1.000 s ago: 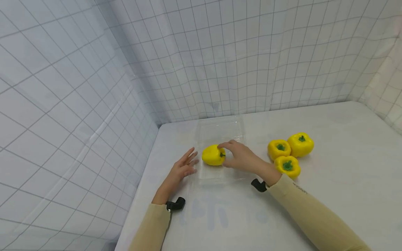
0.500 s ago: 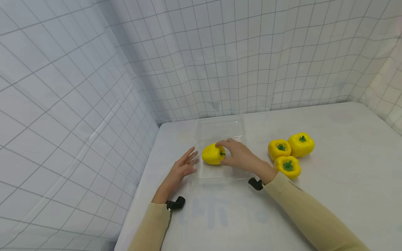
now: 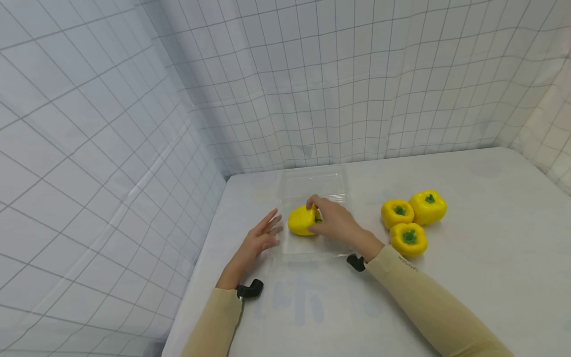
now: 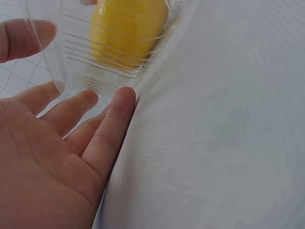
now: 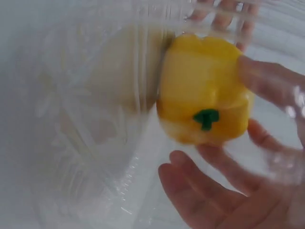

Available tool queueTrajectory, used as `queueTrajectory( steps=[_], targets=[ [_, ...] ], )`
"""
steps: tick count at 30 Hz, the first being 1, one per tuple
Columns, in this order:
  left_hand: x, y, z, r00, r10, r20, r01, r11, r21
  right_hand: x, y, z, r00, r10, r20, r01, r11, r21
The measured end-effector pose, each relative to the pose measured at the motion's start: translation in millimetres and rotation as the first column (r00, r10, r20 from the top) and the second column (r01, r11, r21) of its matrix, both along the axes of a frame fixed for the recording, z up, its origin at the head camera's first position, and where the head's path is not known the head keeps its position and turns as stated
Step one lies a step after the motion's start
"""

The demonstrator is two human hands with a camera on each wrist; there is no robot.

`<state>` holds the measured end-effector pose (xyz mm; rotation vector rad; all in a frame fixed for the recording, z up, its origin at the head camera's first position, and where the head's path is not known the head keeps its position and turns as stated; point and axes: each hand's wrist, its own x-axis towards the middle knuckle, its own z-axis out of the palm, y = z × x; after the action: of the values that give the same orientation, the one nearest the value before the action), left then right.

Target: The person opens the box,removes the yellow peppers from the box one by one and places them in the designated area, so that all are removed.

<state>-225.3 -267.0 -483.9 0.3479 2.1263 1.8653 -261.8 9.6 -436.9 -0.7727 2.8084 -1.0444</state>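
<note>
A yellow bell pepper [image 3: 300,221] lies on its side inside a clear plastic container [image 3: 314,182], its green stem pointing right. My right hand [image 3: 338,221] holds the pepper at its stem end, with thumb and fingers on either side; the right wrist view shows the pepper [image 5: 202,78] between them through the blurred clear plastic. To the left, my left hand [image 3: 252,245] is spread with fairly straight fingers. Its fingertips meet the ridged container wall [image 4: 93,57] in the left wrist view, where the palm holds nothing.
Three more yellow bell peppers [image 3: 409,240] stand grouped on the white table [image 3: 482,258], right of the container, stems up. Grid-patterned white curtains [image 3: 321,89] enclose the back and sides. Black wrist cameras [image 3: 251,288] sit on both wrists.
My right hand and forearm have shifted slightly left, and its fingers have moved a little around the pepper. The pepper stays nearly in place in the container. The left hand has not moved.
</note>
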Motion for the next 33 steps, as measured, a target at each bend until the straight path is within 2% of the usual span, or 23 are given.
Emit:
queueTrajectory(
  steps=[21,33],
  targets=[
    [-0.7,-2.6,-1.0,1.000,-0.006,-0.015,0.006,1.000,0.000,1.6,-3.2,-5.2,1.000,-0.021,-0.012,0.020,0.999,-0.025],
    [-0.1,-0.1,0.4,1.000,-0.010,-0.021,0.010,1.000,-0.009,-1.4,0.0,-4.5,1.000,-0.014,-0.023,0.014,1.000,0.009]
  ],
)
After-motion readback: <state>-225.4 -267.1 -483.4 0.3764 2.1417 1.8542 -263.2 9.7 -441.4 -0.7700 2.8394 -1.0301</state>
